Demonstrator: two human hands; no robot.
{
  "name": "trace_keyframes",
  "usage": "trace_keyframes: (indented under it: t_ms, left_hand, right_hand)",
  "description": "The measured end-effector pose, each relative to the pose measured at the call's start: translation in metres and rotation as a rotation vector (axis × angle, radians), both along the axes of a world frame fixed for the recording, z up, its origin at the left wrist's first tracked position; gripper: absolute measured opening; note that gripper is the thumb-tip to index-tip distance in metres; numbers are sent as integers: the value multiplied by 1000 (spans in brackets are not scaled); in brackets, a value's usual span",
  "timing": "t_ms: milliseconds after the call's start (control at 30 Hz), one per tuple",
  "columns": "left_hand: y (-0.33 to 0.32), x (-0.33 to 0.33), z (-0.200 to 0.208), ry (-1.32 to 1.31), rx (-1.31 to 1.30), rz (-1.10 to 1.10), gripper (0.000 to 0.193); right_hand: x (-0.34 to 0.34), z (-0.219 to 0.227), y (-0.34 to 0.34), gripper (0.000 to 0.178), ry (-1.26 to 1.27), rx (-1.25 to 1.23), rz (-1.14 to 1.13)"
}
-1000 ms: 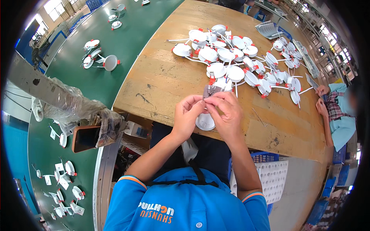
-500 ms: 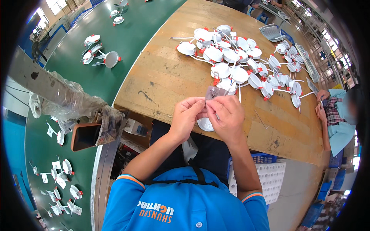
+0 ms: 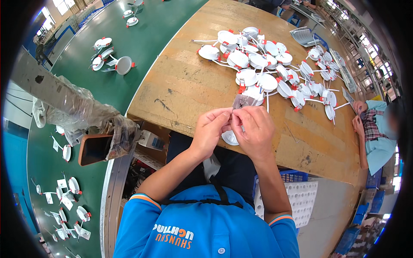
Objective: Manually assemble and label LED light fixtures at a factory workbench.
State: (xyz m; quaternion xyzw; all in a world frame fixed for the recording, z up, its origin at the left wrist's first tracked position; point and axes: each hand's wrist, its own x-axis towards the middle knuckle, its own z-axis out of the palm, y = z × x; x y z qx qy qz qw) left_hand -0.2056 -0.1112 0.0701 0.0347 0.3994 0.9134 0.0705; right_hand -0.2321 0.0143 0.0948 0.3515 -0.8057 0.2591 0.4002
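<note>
The left hand (image 3: 210, 130) and right hand (image 3: 256, 132) are drawn close together, each pinching thumb against curled fingers, tips nearly meeting between them; behind the hands, bare forearms (image 3: 174, 174) spread outward toward bent elbows.

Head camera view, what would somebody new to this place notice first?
Probably the heap of white round lamps with red clips, spread across the wooden table ahead. Next, the left hand and right hand meeting near the table's closest edge, whatever is between them too small to make out. To the left, a phone sits by a plastic-wrapped post over a green surface dotted with more lamps.
</note>
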Motion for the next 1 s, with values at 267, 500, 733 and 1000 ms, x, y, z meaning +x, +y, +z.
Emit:
trace_keyframes:
  t_ms: [267,500,733,1000]
  left_hand:
    - [0,2,1,5,-30,-13,28]
    - [1,2,2,-18,-24,16,24]
    - [-2,3,3,-24,-115,65,14]
    - [-8,0,9,-69,-249,90,11]
  right_hand:
    - [1,-1,0,19,14,4,-27]
    - [4,-5,-1,17,-162,-142,0]
    - [10,-8,0,18,-256,-263,48]
    - [8,-9,-1,21,-57,-98,31]
